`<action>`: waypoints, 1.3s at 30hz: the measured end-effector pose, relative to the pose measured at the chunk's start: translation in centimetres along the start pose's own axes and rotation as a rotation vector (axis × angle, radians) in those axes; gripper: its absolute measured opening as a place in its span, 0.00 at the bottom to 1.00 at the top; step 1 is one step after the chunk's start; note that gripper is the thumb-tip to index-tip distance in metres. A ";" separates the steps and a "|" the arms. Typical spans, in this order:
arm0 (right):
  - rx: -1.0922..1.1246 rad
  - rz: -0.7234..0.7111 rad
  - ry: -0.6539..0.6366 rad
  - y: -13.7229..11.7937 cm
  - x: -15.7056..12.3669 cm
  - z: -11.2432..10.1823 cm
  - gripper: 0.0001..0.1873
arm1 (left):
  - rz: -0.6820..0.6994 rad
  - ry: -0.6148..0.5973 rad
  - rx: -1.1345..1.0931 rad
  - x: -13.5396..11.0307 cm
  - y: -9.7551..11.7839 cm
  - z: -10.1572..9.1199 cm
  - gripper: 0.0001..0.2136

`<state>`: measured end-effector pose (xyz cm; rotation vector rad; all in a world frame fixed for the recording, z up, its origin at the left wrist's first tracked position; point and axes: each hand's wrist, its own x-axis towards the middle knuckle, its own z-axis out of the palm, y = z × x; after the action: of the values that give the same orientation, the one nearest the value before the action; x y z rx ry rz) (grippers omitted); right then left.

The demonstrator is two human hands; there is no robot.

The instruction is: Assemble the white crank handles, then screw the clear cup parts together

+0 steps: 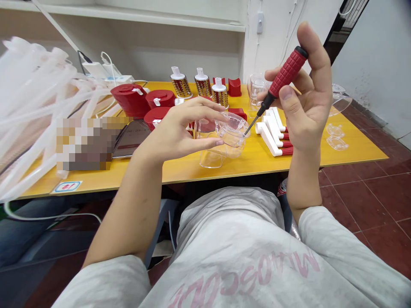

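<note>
My left hand (189,128) grips a clear plastic housing (236,139) from its left side, thumb along the front and fingers over the top. The housing is see-through, with a round opening facing up and right. In my right hand (305,98) is a screwdriver (284,77) with a ribbed red handle and black collar. It slants down to the left, and its tip meets the rim of the round opening. Whether a screw sits under the tip is too small to tell. My right index finger rests near the handle's black end.
Several red bases (131,100) stand behind my left hand, near metal grater drums (202,82) with white stems. White crank handles (269,134) with red grips lie to the right, before clear parts (337,137). Long translucent plastic strips (41,85) pile at left. The table's front edge (353,161) is close.
</note>
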<state>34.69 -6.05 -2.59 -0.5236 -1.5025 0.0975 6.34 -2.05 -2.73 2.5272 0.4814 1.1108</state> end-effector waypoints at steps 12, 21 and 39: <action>0.004 0.033 -0.020 0.4 0.0 0.0 0.39 | 0.015 -0.010 0.010 0.0 -0.4 -0.1 0.22; 0.024 0.117 -0.051 0.7 0.2 0.0 0.52 | 0.020 0.003 -0.012 0.1 -0.5 0.0 0.21; -0.001 0.041 -0.029 0.8 0.1 0.0 0.46 | 0.038 0.027 -0.030 -0.1 -0.7 0.3 0.20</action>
<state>34.89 -5.27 -2.82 -0.5562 -1.5209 0.1365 6.42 -1.49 -3.28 2.5079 0.4221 1.1585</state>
